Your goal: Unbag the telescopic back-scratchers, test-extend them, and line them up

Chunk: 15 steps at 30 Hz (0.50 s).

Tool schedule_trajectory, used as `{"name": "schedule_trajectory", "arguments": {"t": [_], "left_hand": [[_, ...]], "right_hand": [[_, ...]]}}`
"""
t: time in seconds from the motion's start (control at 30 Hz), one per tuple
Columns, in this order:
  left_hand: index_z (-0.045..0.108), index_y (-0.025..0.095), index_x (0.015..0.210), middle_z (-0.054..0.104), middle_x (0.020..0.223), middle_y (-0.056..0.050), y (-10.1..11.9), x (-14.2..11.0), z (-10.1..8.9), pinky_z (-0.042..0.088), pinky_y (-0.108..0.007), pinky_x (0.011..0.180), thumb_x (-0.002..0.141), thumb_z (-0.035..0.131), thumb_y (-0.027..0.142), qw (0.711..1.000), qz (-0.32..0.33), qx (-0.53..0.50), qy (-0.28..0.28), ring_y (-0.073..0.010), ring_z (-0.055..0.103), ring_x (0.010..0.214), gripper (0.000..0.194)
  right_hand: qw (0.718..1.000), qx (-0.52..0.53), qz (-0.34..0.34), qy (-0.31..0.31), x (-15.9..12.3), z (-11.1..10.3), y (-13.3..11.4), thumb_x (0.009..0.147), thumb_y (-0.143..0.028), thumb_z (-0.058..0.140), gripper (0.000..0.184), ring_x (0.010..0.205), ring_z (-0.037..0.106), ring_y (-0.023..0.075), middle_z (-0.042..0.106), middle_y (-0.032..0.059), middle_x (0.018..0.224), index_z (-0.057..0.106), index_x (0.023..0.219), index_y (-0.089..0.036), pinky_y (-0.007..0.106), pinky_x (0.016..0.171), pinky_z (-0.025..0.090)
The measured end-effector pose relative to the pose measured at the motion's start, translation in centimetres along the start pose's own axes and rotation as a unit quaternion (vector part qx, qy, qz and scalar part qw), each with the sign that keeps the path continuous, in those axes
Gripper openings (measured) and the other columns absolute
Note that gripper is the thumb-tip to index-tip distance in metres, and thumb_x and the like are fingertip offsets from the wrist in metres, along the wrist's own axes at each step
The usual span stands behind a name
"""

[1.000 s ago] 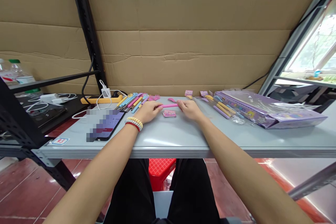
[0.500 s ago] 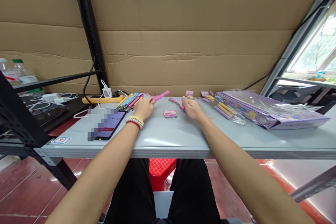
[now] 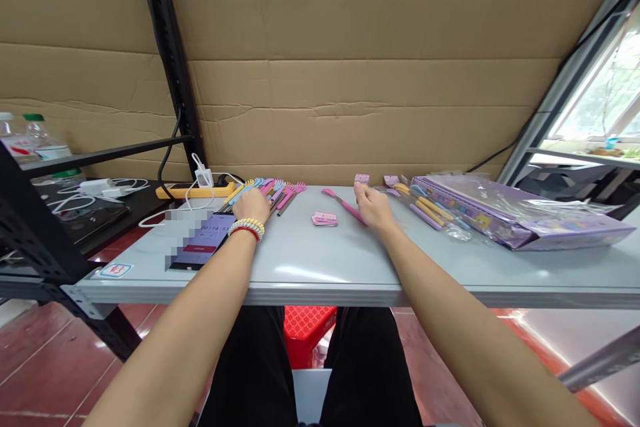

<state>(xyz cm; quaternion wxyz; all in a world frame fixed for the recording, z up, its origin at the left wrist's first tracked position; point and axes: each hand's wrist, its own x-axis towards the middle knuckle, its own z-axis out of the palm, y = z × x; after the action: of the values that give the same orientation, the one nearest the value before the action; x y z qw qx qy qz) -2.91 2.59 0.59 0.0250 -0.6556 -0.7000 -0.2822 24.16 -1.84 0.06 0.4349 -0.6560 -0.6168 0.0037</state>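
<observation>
My left hand (image 3: 251, 207) is at the left of the table, over a row of fork-headed sticks (image 3: 289, 197) in pink, blue, yellow and purple. Its fingers are hidden behind the back of the hand. My right hand (image 3: 373, 205) has its fingers curled together, just right of a single pink stick (image 3: 345, 205) with a rounded head lying on the table. What those fingers hold, if anything, cannot be made out. Just beyond that hand shows a small pink card (image 3: 361, 179). Between the hands lies a small stack of pink cards (image 3: 325, 219).
A phone (image 3: 207, 237) lies beside my left wrist, with a white charger (image 3: 203, 177) behind. Bagged yellow and purple sticks (image 3: 425, 207) and a purple box (image 3: 500, 207) lie at right. Cardboard (image 3: 320, 80) walls the back; a black post (image 3: 173, 60) stands left.
My left hand has moved left onto the row of sticks, and the pink stick it held no longer shows in it. My right hand has shifted slightly right, baring more of the single pink stick.
</observation>
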Motion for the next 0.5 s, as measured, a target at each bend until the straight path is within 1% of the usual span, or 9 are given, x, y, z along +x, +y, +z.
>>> {"name": "schedule_trajectory", "arguments": {"t": [0.07,0.1,0.17,0.27,0.33,0.43,0.5], "left_hand": [[0.067,0.013,0.100,0.066,0.097,-0.021,0.3,-0.2,-0.3,0.049,-0.043,0.075,0.085,0.046,0.037,0.999,-0.036,0.015,0.001,-0.0334,0.062,0.094,0.035],[0.068,0.014,0.099,0.066,0.098,-0.020,0.4,-0.3,-0.3,0.049,-0.042,0.075,0.085,0.047,0.037,0.999,-0.044,0.021,0.000,-0.0333,0.062,0.093,0.035],[0.068,0.014,0.099,0.067,0.099,-0.019,0.7,-0.4,-0.4,0.048,-0.042,0.075,0.086,0.045,0.037,0.999,-0.023,0.023,0.000,-0.0331,0.062,0.092,0.035],[0.068,0.018,0.100,0.068,0.099,-0.015,1.0,-0.4,-0.3,0.048,-0.040,0.076,0.088,0.040,0.040,0.999,0.036,0.018,0.019,-0.0309,0.062,0.093,0.038],[0.068,0.020,0.100,0.068,0.098,-0.014,1.2,-0.4,-0.1,0.047,-0.038,0.076,0.089,0.039,0.041,0.997,0.066,0.023,0.022,-0.0293,0.062,0.093,0.038],[0.068,0.018,0.098,0.068,0.096,-0.016,1.5,-0.5,0.0,0.048,-0.038,0.076,0.088,0.041,0.041,0.996,0.073,0.043,0.004,-0.0294,0.062,0.093,0.037],[0.069,0.016,0.096,0.068,0.095,-0.017,1.7,-0.6,-0.1,0.048,-0.038,0.077,0.087,0.042,0.040,0.996,0.064,0.052,-0.011,-0.0305,0.063,0.093,0.037]], "right_hand": [[1.000,-0.006,0.003,-0.008,0.0,0.0,0.1,0.088,-0.064,0.020,0.058,0.058,0.045,0.0160,0.053,0.0050,0.058,0.038,0.055,-0.021,0.028,0.055,0.028],[1.000,-0.009,0.004,-0.013,0.0,0.1,0.1,0.088,-0.064,0.020,0.057,0.058,0.045,0.0159,0.053,0.0049,0.058,0.038,0.054,-0.021,0.028,0.055,0.028],[1.000,-0.015,0.006,-0.018,-0.1,0.1,0.1,0.089,-0.063,0.021,0.057,0.058,0.045,0.0157,0.053,0.0047,0.057,0.038,0.054,-0.021,0.027,0.056,0.028],[0.999,-0.027,0.006,-0.023,-0.2,0.0,-0.2,0.089,-0.061,0.021,0.057,0.057,0.045,0.0158,0.054,0.0049,0.057,0.040,0.054,-0.021,0.028,0.055,0.028],[0.999,-0.040,0.014,-0.029,-0.2,0.0,-0.5,0.089,-0.060,0.022,0.055,0.057,0.046,0.0162,0.055,0.0055,0.059,0.042,0.055,-0.021,0.028,0.055,0.029],[0.995,-0.070,0.053,-0.038,-0.2,-0.1,-0.8,0.088,-0.056,0.029,0.050,0.059,0.050,0.0177,0.059,0.0075,0.063,0.047,0.057,-0.021,0.029,0.055,0.030],[0.990,-0.100,0.089,-0.042,-0.1,-0.1,-0.8,0.085,-0.050,0.039,0.040,0.064,0.054,0.0201,0.061,0.0092,0.068,0.051,0.061,-0.020,0.030,0.055,0.032]]}}
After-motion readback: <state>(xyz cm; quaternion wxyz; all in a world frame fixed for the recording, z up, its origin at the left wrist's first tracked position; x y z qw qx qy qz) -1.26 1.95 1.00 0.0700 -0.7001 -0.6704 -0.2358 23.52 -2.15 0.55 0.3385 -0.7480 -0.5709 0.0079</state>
